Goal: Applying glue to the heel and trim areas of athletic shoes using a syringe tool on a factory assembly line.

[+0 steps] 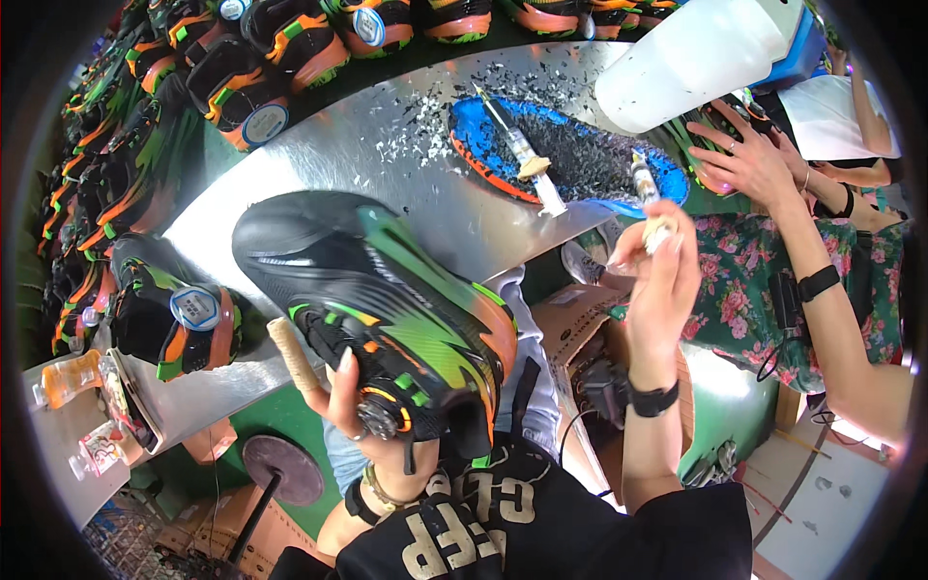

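Left hand grasps a shoe; right hand pinches a tool

Just toward 9 o'clock from centre, the black, green and orange shoe lies tilted, toe toward 10 o'clock, with the left hand's fingers around its collar. At 3 o'clock, the right hand grips the slim tool, tip upward. At 1 o'clock, a second tool crosses a blue sole-shaped piece on the metal table, dark scraps scattered about. Farther out stand a white bottle and, at 11 o'clock, more shoes.

Footwear workshop, many matching shoes, metal workbench
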A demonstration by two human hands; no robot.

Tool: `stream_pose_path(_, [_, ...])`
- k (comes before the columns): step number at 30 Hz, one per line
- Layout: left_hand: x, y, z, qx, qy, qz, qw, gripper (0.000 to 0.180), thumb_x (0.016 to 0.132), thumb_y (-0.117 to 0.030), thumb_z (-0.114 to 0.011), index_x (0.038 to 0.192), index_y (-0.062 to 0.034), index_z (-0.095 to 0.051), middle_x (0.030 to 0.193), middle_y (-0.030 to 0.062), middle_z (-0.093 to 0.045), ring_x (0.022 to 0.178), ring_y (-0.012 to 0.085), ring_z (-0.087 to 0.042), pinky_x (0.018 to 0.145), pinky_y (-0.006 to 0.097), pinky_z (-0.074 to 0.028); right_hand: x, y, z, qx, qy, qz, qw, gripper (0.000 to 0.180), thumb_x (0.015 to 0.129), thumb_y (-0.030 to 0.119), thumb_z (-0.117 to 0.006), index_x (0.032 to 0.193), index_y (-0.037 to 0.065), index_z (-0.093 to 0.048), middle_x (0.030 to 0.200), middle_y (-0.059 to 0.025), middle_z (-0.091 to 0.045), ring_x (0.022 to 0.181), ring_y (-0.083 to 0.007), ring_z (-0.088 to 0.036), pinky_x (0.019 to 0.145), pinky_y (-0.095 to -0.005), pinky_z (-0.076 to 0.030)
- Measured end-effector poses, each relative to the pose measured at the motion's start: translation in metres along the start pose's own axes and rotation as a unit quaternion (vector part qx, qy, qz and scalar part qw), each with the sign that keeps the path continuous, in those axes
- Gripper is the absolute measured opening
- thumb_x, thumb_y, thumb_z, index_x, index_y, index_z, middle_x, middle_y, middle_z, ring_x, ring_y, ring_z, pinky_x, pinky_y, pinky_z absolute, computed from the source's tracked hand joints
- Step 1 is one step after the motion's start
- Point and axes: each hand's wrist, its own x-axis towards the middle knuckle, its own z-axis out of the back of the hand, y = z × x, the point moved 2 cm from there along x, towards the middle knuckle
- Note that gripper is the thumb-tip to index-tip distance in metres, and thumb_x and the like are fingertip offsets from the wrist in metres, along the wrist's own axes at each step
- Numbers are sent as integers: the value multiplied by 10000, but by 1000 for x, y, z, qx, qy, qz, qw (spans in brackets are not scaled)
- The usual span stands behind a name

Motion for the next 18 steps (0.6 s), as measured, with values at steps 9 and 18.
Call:
stream_pose_path(9, [-4,32,9,-196,34,48,979,452,925,-261,-587,1270,-39,-399,1496,273,-195,1362,367,-313,1102,519,-319,-11,23,-3,13,-40,-51,998,315,1028,247,-390,1024,-9,-572,700,-48,-608,549,-72,-559,498,-179,-360])
stream_pose_path(18, [-1,31,2,-139,108,35,984,475,914,-253,-596,1283,-38,-388,1477,257,-217,1337,359,-340,1081,510,-343,-105,53,19,194,-15,-248,949,874,817,814,-325,952,-30,-508,486,-92,-517,374,-162,-500,415,-246,-381])
